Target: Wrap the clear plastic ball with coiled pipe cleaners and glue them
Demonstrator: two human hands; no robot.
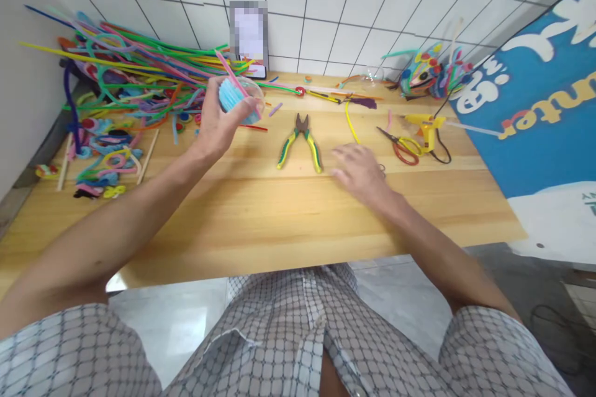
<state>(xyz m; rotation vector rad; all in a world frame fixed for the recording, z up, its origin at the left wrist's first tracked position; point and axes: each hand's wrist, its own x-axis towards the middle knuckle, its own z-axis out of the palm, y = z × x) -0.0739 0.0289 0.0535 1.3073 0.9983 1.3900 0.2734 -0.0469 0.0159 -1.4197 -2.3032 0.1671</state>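
My left hand (218,118) is closed around a clear plastic ball (257,99), raised over the back left of the table. Light blue fuzzy pipe cleaner (229,97) fills part of the ball, and a pink strip (227,65) sticks up across it. My right hand (358,170) hovers low over or rests on the wood, slightly blurred, fingers apart with nothing visible in them. To its left lie pliers (302,142) with yellow-green handles, jaws spread. A yellow pipe cleaner (351,123) lies just beyond its fingers.
Many coloured pipe cleaners (153,62) heap at the back left, with twisted shapes (109,161) before them. A phone (249,37) leans on the tiled wall. At right are scissors (403,147), a yellow glue gun (426,130) and decorated balls (421,73). A blue sign (535,142) stands beyond.
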